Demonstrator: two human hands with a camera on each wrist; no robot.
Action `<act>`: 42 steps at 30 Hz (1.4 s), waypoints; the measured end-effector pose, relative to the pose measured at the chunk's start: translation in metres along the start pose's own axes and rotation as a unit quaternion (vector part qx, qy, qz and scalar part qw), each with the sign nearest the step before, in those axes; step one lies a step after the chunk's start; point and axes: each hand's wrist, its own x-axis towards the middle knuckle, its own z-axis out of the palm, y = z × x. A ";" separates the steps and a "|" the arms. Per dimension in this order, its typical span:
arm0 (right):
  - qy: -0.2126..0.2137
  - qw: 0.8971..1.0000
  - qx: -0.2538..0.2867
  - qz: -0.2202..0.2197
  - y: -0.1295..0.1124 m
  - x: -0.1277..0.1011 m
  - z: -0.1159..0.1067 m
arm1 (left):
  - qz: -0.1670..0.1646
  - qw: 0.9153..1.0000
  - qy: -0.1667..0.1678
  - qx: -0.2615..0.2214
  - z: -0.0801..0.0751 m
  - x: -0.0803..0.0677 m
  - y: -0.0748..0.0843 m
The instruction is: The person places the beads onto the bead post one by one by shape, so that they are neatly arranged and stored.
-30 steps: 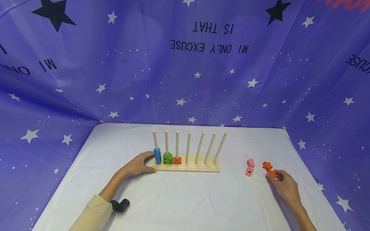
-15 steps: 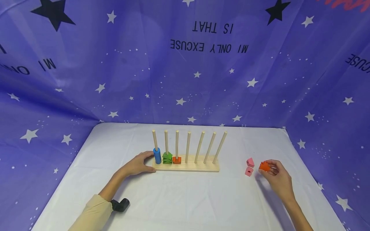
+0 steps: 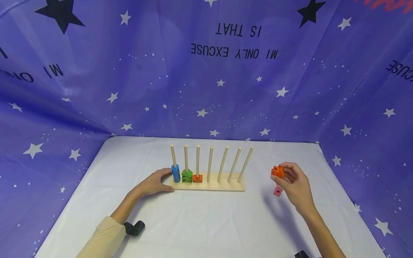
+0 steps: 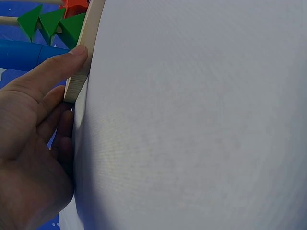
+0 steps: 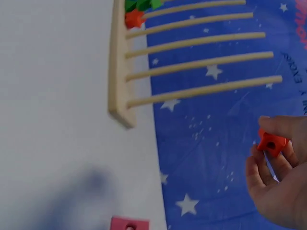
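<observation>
A wooden base (image 3: 209, 186) with seven upright pegs (image 3: 210, 163) stands mid-table. The first three pegs carry a blue cylinder (image 3: 175, 173), green star pieces (image 3: 186, 176) and an orange star piece (image 3: 197, 178). My left hand (image 3: 154, 184) rests against the base's left end, thumb on its edge (image 4: 76, 72). My right hand (image 3: 292, 182) is raised to the right of the base and pinches orange star pieces (image 3: 277, 171), also seen in the right wrist view (image 5: 271, 143). A pink block (image 3: 278, 191) lies on the table just below that hand.
A white cloth (image 3: 206, 222) covers the table, with purple star-printed fabric (image 3: 206, 71) walling the back and both sides. The four right-hand pegs (image 5: 201, 62) are bare. A black wrist mount (image 3: 134, 228) shows on my left arm.
My right hand picked the orange pieces up off the table and carried them up and left toward the pegs. It now covers one of the two pink blocks. The left hand stayed put.
</observation>
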 end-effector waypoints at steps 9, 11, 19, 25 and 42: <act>-0.049 0.997 0.039 -0.050 -0.041 0.013 0.040 | -0.004 1.000 0.000 -0.006 0.002 -0.001 -0.002; -0.067 0.994 0.051 -0.070 -0.049 0.016 0.051 | -0.002 1.000 0.000 -0.003 0.002 -0.001 -0.002; -0.112 0.982 0.124 -0.085 -0.083 0.024 0.094 | -0.011 1.000 -0.002 -0.010 0.001 -0.001 -0.001; -0.128 0.974 0.159 -0.096 -0.102 0.032 0.125 | -0.010 1.000 -0.002 -0.003 0.001 0.001 -0.001; -0.115 0.980 0.136 -0.092 -0.115 0.056 0.184 | -0.006 1.000 0.001 -0.004 -0.001 0.001 -0.001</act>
